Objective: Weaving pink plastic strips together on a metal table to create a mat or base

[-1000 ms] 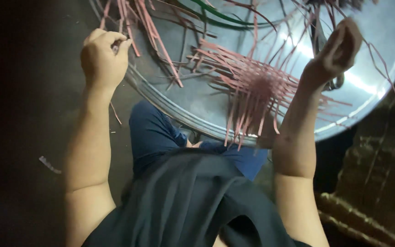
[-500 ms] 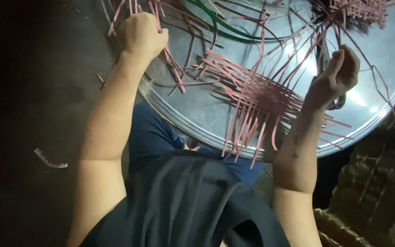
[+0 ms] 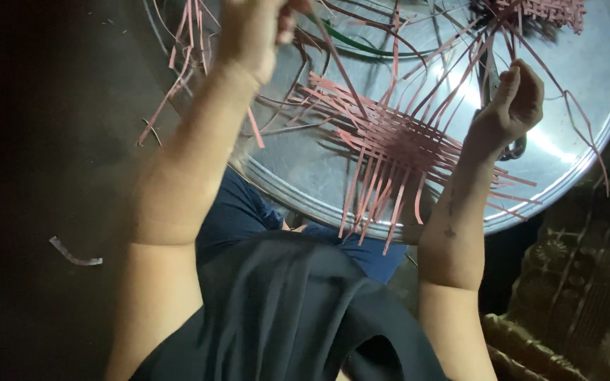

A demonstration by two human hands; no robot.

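Left hand closed, pinching pink strip, lifted clear for threading. Right hand curled around strands, holding them taut. Woven mat between hands, flat on round metal tray.

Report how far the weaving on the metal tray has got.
Done: a small dense pink woven patch lies on the round metal tray. In hand: the left hand lifts a pink strip; the right hand pinches others. Left: long unwoven strip ends stick out all around.
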